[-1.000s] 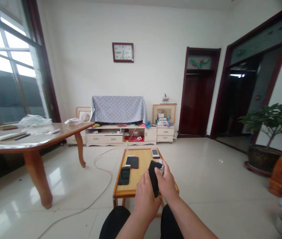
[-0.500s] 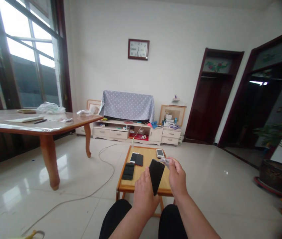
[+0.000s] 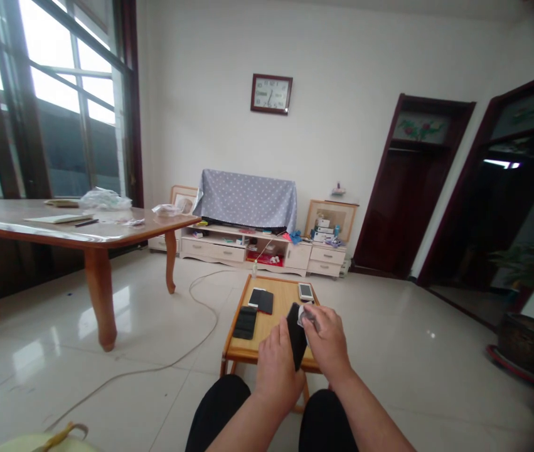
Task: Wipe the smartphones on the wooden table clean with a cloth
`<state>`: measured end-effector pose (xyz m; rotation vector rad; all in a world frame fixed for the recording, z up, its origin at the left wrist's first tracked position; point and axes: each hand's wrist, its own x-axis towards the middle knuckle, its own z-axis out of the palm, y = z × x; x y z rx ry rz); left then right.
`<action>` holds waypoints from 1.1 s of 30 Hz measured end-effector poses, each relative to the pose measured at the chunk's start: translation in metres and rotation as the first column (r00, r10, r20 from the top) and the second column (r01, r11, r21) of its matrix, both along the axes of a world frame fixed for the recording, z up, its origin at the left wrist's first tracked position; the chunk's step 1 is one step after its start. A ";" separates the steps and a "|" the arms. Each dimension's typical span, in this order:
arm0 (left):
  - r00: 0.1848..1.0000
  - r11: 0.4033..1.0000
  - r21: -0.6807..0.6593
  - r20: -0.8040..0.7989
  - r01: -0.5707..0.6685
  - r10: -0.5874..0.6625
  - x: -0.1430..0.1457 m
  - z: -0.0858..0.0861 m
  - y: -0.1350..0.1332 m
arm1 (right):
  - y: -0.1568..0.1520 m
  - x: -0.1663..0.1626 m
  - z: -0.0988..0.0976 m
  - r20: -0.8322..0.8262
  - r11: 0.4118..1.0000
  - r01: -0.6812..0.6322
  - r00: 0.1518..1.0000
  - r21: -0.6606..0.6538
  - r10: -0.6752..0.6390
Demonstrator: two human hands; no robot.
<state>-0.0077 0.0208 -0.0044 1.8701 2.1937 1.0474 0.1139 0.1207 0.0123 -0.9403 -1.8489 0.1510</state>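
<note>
My left hand grips a black phone from below, over the near edge of a small wooden table. My right hand pinches a small grey-white cloth and presses it against the top of that phone. On the table lie a black phone at the left, a black phone overlapping a white one behind it, and a white phone at the far right. My knees in dark trousers show below.
A large wooden table with papers and a plastic bag stands at the left by the windows. A cable runs over the tiled floor. A low cabinet with a covered TV lines the far wall. A potted plant is at the right.
My right hand has come back onto the black phone with the cloth after lifting off it. The phone has tilted more edge-on. The camera has turned left.
</note>
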 end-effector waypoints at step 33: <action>0.974 0.989 -0.049 -0.171 0.139 -0.145 0.009 0.006 -0.011 | 0.019 0.024 0.010 -0.501 0.708 -0.456 0.849 -0.540 0.165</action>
